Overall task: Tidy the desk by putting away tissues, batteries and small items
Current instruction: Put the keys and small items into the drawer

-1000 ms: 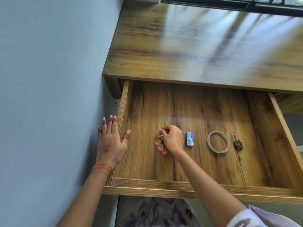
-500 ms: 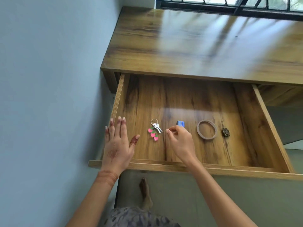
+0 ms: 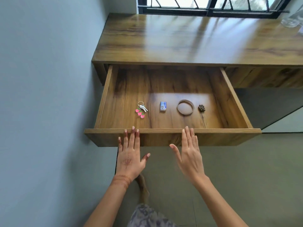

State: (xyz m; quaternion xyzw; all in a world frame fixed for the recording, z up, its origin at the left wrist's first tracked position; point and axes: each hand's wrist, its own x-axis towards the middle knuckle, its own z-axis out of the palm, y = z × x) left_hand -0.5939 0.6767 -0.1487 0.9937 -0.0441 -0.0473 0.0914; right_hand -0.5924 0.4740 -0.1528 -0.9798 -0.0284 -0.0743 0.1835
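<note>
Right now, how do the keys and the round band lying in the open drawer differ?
The keys are metal on a ring with pink charms; the band is one plain brownish loop. The keys lie furthest left in the row, in front of the left hand; the band lies right of the small blue box, nearer the right hand. Both rest flat on the drawer floor, untouched.

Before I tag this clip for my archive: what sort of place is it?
Probably a room at home, perhaps a bedroom or study corner: a glossy wooden desk stands against a pale blue wall beneath a barred window, and its open drawer holds personal bits such as keys on a pink strawberry keyring.
</note>
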